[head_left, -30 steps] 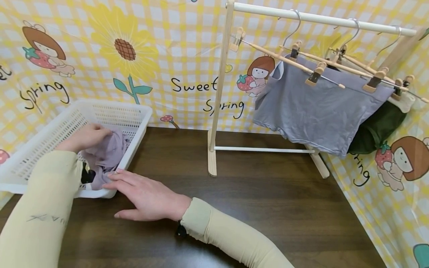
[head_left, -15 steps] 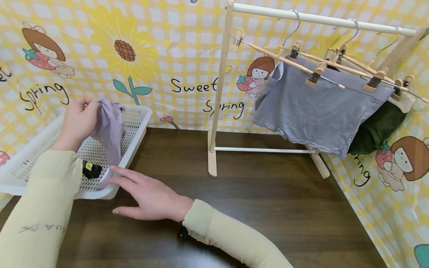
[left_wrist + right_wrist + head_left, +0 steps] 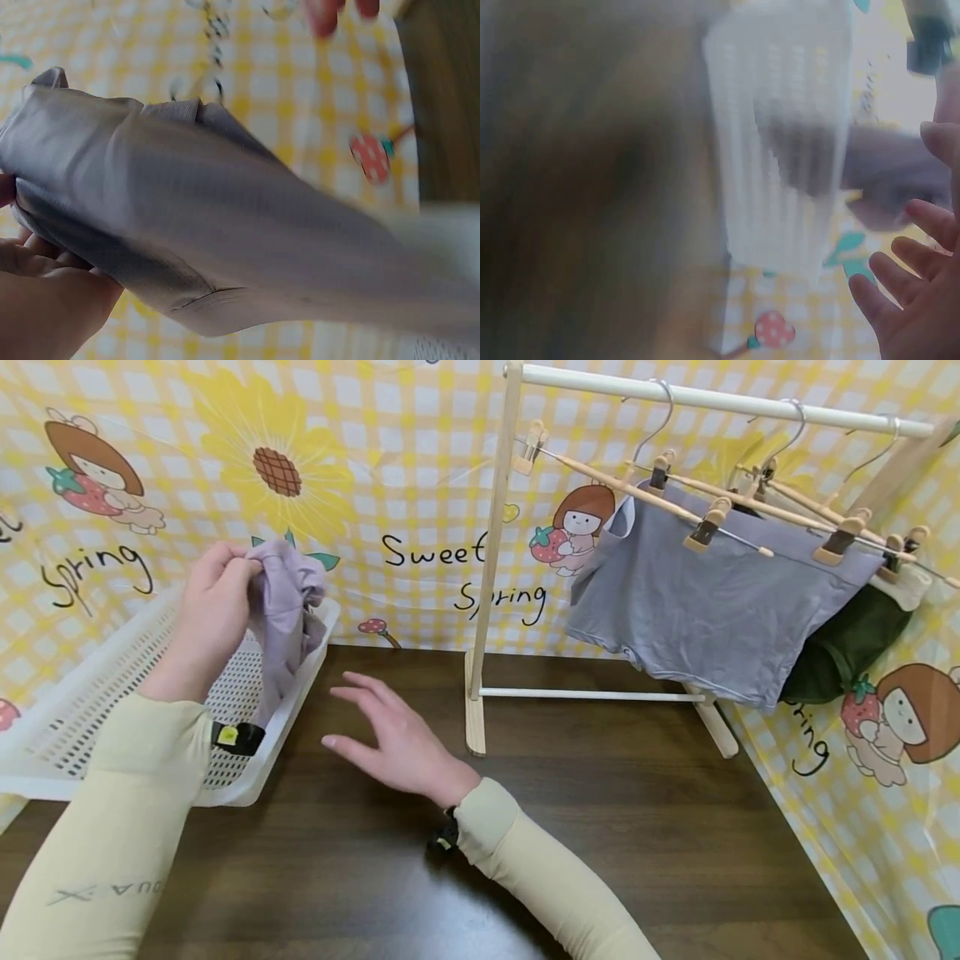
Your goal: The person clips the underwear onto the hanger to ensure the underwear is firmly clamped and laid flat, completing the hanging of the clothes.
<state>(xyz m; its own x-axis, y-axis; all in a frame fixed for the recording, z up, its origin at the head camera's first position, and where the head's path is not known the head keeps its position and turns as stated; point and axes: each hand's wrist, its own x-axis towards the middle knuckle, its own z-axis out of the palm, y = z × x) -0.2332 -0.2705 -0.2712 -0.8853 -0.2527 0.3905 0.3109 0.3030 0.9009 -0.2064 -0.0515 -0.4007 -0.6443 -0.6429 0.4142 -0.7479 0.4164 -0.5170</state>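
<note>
My left hand (image 3: 217, 610) pinches a crumpled lilac garment (image 3: 283, 602) by its upper edge, and the cloth hangs over the right side of the white plastic basket (image 3: 90, 689). In the left wrist view the lilac cloth (image 3: 202, 202) stretches across the picture, with the left hand (image 3: 52, 292) at its lower left end. What kind of garment it is stays hidden in the folds. To the right of the basket, my right hand (image 3: 405, 743) is over the table, fingers spread and holding nothing. The right wrist view shows those spread fingers (image 3: 889, 292) at its right edge.
A drying rack (image 3: 495, 543) with a white top rail stands at the back right. Grey-lilac shorts (image 3: 712, 593) and a dark green garment (image 3: 851, 643) hang there from clip hangers (image 3: 648, 497). Yellow checked cloth (image 3: 420, 468) covers the walls behind the dark wooden table (image 3: 600, 827).
My left hand has lifted the lilac garment out of the basket's bottom, up and to the right. My right hand has left the basket's corner and moved right and farther back.
</note>
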